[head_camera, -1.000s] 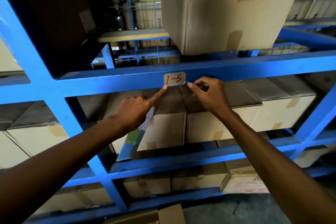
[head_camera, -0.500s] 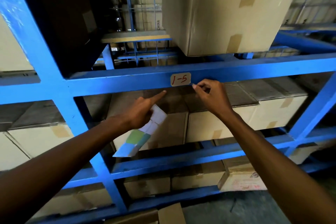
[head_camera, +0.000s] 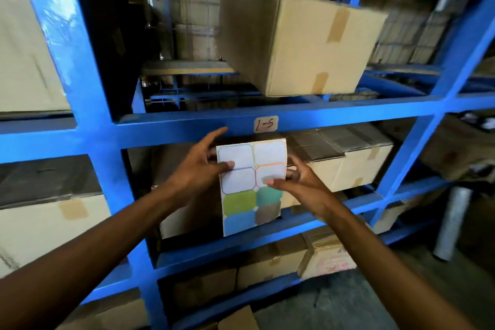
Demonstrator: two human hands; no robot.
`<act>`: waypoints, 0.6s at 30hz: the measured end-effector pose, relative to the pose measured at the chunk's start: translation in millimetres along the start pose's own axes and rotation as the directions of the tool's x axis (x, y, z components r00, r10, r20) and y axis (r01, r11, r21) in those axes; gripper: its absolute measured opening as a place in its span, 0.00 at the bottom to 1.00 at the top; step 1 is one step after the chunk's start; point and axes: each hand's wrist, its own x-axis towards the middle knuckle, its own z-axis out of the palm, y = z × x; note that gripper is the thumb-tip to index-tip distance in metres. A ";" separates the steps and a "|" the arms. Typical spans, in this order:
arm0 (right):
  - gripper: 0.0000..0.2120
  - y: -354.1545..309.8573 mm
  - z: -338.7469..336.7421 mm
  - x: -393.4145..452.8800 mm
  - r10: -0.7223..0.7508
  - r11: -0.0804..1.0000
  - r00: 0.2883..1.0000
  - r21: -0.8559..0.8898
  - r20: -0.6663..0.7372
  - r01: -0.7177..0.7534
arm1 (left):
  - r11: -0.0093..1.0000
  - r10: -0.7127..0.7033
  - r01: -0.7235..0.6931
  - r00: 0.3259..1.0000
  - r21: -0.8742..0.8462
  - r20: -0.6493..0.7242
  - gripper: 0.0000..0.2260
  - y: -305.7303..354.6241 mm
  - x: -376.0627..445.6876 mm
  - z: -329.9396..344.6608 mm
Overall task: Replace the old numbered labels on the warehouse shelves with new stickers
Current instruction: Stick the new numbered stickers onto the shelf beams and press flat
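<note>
Both hands point(head_camera: 254, 179) gripping sticker sheet point(head_camera: 251, 185), seemingly.

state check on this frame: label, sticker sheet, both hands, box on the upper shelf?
Handwritten "1-5" label: stuck flat on the blue shelf beam, not peeled.
Sticker sheet with white and coloured stickers: held upright below the label, no gaps visible.
Left hand: gripping the sheet's left edge.
Right hand: thumb on the sheet's right side.
Taped cardboard box: closed, on the upper shelf.

One head-worn wide-angle view, close to the blue rack point(head_camera: 171, 126), faces it slightly from the left; the arms reach in from the bottom edge, and the floor point(head_camera: 348, 300) shows lower right.
</note>
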 end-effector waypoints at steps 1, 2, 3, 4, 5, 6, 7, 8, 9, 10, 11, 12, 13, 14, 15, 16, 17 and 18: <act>0.27 0.4 10.9 -12.2 -0.001 1.000 1.000 0.024 -0.014 0.001 | 0.999 0.015 -0.015 1.000 -0.035 0.015 0.32 0.2 -6.0 -4.1; 0.26 0.4 21.1 -23.8 -0.010 0.999 0.999 0.039 -0.043 0.012 | 0.998 0.026 -0.024 0.999 -0.065 0.027 0.32 -0.6 -11.7 -7.5; 0.24 -0.3 33.8 -38.3 -0.021 0.998 0.995 0.061 -0.097 0.027 | 0.995 0.031 -0.026 0.998 -0.091 0.046 0.32 -2.5 -19.5 -13.0; 0.23 0.4 44.1 -52.4 -0.024 0.995 0.987 0.091 -0.161 0.039 | 0.993 0.029 -0.022 0.998 -0.112 0.063 0.32 -4.5 -28.2 -17.1; 0.21 1.1 52.9 -66.2 -0.026 0.989 0.975 0.133 -0.221 0.057 | 0.992 0.019 -0.009 0.997 -0.129 0.077 0.32 -8.5 -36.4 -21.1; 0.20 1.6 63.1 -84.0 -0.026 0.982 0.959 0.172 -0.284 0.077 | 0.990 0.000 0.015 0.995 -0.139 0.103 0.32 -12.6 -48.7 -24.9; 0.20 1.9 69.7 -98.3 -0.023 0.975 0.944 0.199 -0.330 0.094 | 0.990 -0.021 0.040 0.991 -0.138 0.131 0.32 -16.8 -59.7 -26.0; 0.19 2.3 75.9 -117.1 -0.013 0.973 0.927 0.207 -0.376 0.097 | 0.989 -0.040 0.064 0.983 -0.134 0.178 0.32 -20.2 -73.2 -24.6; 0.19 2.6 79.2 -133.0 -0.004 0.975 0.911 0.201 -0.413 0.096 | 0.988 -0.055 0.085 0.974 -0.131 0.220 0.31 -22.5 -85.2 -21.7; 0.19 1.9 79.9 -149.2 0.004 0.976 0.890 0.193 -0.456 0.095 | 0.986 -0.061 0.100 0.961 -0.132 0.271 0.30 -26.0 -95.6 -17.6; 0.19 0.4 79.2 -169.4 0.010 0.976 0.858 0.191 -0.514 0.103 | 0.987 -0.051 0.100 0.939 -0.128 0.340 0.27 -24.6 -104.5 -10.8; 0.19 -1.1 78.4 -185.7 0.010 0.976 0.833 0.187 -0.554 0.113 | 0.989 -0.041 0.094 0.919 -0.117 0.392 0.25 -23.6 -111.0 -4.8; 0.18 -3.4 77.2 -205.2 0.014 0.978 0.798 0.174 -0.602 0.114 | 0.991 -0.026 0.083 0.890 -0.105 0.456 0.22 -23.1 -117.1 4.4; 0.18 -5.6 76.1 -230.0 0.023 0.982 0.757 0.155 -0.653 0.104 | 0.992 -0.010 0.073 0.853 -0.100 0.521 0.20 -21.1 -125.3 18.5; 0.17 -5.8 75.2 -253.1 0.035 0.989 0.716 0.129 -0.697 0.077 | 0.993 0.000 0.066 0.827 -0.097 0.562 0.19 -17.9 -135.0 31.6; 0.17 -6.2 74.7 -271.7 0.048 0.993 0.677 0.109 -0.734 0.048 | 0.993 0.012 0.062 0.799 -0.103 0.601 0.18 -18.0 -143.5 44.0; 0.17 -5.9 72.3 -310.1 0.065 0.997 0.605 0.078 -0.794 -0.004 | 0.991 0.015 0.078 0.745 -0.109 0.667 0.17 -15.7 -162.6 70.6; 0.18 -3.2 72.4 -329.6 0.082 0.997 0.573 0.067 -0.816 -0.048 | 0.990 0.014 0.086 0.728 -0.111 0.686 0.17 -16.9 -173.0 82.9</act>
